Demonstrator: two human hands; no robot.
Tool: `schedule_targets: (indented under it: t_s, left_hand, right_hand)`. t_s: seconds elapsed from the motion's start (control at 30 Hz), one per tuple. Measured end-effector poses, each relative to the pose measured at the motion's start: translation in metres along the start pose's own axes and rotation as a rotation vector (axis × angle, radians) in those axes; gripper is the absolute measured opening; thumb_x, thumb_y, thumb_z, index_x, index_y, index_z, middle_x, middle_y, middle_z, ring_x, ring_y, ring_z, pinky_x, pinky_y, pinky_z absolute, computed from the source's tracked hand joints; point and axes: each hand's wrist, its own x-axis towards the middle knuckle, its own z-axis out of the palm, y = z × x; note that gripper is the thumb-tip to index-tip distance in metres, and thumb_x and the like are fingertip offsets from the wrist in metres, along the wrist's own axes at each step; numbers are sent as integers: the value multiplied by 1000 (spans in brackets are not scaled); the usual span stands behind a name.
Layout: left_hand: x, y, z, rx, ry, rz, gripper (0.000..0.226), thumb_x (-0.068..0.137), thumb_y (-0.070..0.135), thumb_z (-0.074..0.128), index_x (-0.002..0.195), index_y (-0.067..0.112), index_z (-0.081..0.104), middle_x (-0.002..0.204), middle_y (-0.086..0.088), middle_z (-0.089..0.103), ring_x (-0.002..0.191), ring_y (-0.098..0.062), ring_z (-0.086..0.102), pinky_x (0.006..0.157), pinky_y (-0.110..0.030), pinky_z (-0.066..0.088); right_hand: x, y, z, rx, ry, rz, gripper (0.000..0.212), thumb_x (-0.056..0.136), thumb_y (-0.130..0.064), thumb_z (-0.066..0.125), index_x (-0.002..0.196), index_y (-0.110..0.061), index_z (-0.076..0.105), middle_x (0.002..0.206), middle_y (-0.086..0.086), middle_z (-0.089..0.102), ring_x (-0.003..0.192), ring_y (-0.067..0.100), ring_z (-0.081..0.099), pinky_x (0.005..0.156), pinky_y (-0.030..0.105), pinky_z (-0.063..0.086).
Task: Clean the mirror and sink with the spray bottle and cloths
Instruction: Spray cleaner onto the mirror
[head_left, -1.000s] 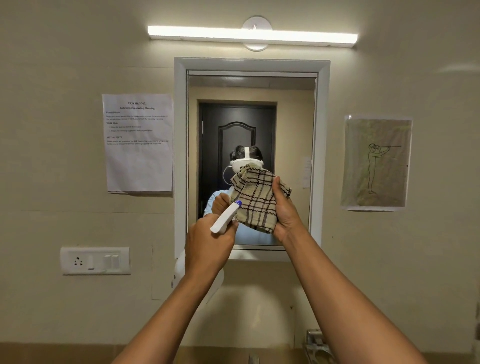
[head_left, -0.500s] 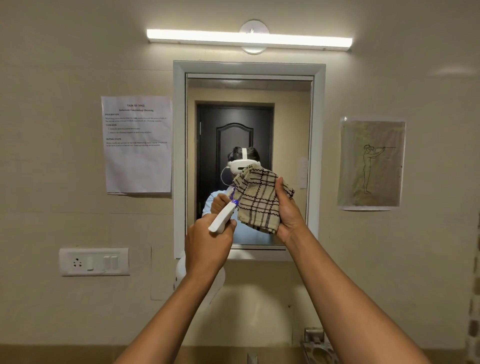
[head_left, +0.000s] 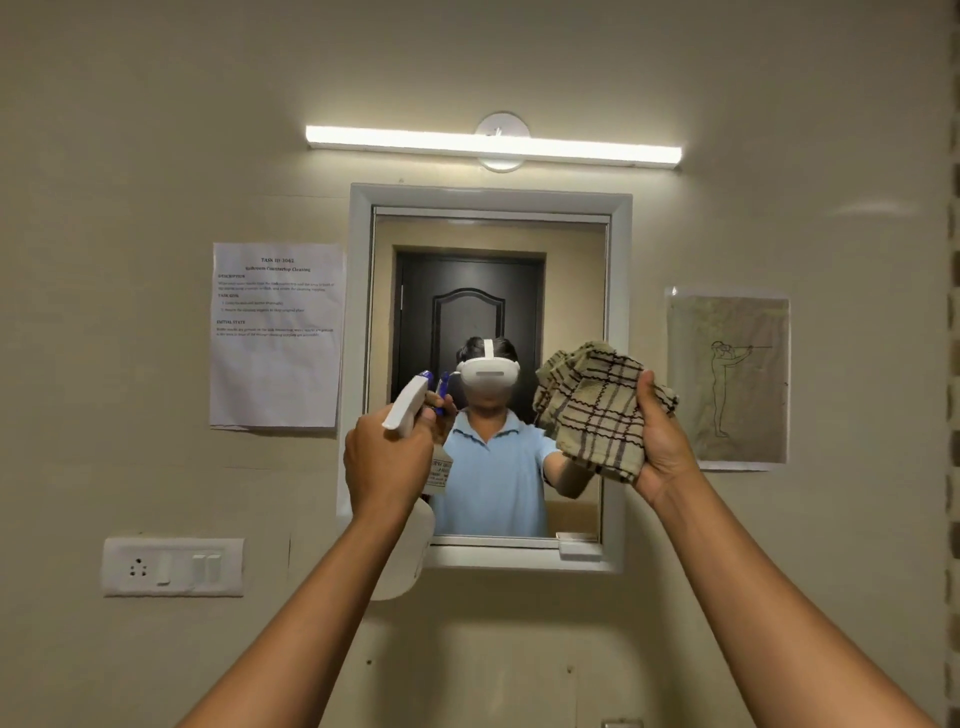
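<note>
The left hand (head_left: 387, 457) grips one white plastic spray bottle (head_left: 408, 410), nozzle toward the white-framed wall mirror (head_left: 618, 312); the right hand (head_left: 662, 441) clutches one beige checked cloth (head_left: 592, 408), bunched left of its palm.

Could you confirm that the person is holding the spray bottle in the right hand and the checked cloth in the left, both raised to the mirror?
Not quite: the head view shows the spray bottle in the left hand and the checked cloth in the right hand. Both are raised to the mirror.

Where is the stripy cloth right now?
The cloth is bunched in the right hand, held up by the mirror's right edge.
</note>
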Motion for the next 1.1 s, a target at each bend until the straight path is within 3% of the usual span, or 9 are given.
schedule_targets:
  t_s: [0.13, 0.27, 0.4, 0.63, 0.83, 1.0, 1.1]
  left_hand:
    - [21, 11, 2, 13, 71, -4, 35, 90, 28, 65, 116, 5, 64, 86, -6, 59, 76, -21, 58, 53, -18, 41]
    - [39, 24, 1, 26, 113, -4, 34, 90, 31, 65, 113, 6, 64, 88, -8, 62, 82, -27, 66, 66, -30, 53]
    - [51, 40, -6, 36, 175, 5, 27, 91, 28, 64, 106, 7, 65, 84, -7, 60, 76, -24, 62, 62, -26, 48]
    - [66, 56, -11, 54, 179, -3, 27, 90, 29, 65, 104, 6, 62, 88, -8, 60, 86, -30, 67, 70, -32, 54]
    - [65, 61, -4, 40, 182, -8, 30, 89, 33, 66, 105, 8, 60, 93, -12, 63, 83, -32, 68, 74, -41, 60]
    - [52, 71, 18, 16, 115, 45, 19, 90, 30, 66, 91, 20, 50, 81, -3, 59, 75, -23, 63, 58, -22, 48]
    - [38, 81, 38, -18, 70, 84, 14, 89, 27, 66, 83, 24, 54, 64, 8, 53, 66, -18, 61, 57, -25, 50]
  right_hand:
    - [3, -28, -13, -24, 34, -70, 69, 84, -54, 63, 135, -9, 54, 131, 19, 62, 119, 36, 61, 100, 65, 43]
    - [6, -41, -25, -72, 75, -108, 65, 84, -54, 65, 134, -12, 57, 127, 18, 65, 116, 35, 63, 99, 68, 43]
    - [7, -43, -25, -82, 73, -122, 62, 85, -52, 64, 131, -11, 58, 124, 17, 67, 112, 33, 66, 94, 66, 47]
    - [11, -46, -7, -60, 77, -146, 58, 87, -50, 61, 130, -11, 59, 123, 18, 67, 112, 34, 66, 94, 67, 46]
    - [10, -59, -15, -75, 98, -170, 82, 66, -62, 79, 129, -14, 61, 121, 16, 69, 112, 34, 66, 96, 69, 43]
    - [7, -69, -30, -85, 138, -174, 96, 51, -65, 85, 130, -17, 61, 121, 14, 69, 112, 33, 66, 94, 70, 44]
    - [5, -73, -37, -78, 146, -185, 70, 73, -58, 72, 128, -16, 61, 120, 15, 69, 111, 33, 66, 95, 70, 44]
